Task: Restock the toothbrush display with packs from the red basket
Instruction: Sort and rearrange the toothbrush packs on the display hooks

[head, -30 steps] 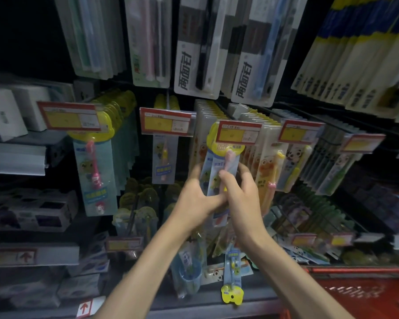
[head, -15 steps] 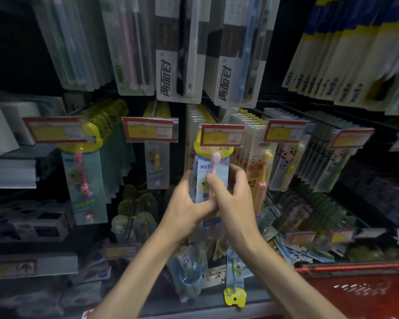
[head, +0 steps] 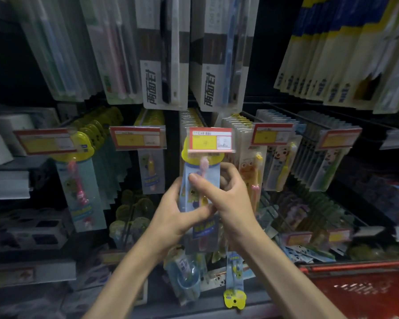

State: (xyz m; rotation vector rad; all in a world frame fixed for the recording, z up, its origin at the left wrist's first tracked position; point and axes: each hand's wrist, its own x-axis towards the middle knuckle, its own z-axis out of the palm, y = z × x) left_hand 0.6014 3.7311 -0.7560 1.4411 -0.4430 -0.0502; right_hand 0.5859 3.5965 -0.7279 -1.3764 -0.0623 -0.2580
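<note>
While the toothbrush pack (head: 213, 174) stands upright under the centre price tag (head: 210, 140), the left grip (head: 173, 210) curls round its left edge and the right grip (head: 230, 199) pinches its front. The red basket (head: 355, 264) sits lower right.

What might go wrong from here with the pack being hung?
1. The price tag hides the hook tip and part of the header of the toothbrush pack that the left hand and right hand grip, so the hole may miss and the pack drop.
2. The loose pack at the shelf edge below the hands might get knocked off.
</note>
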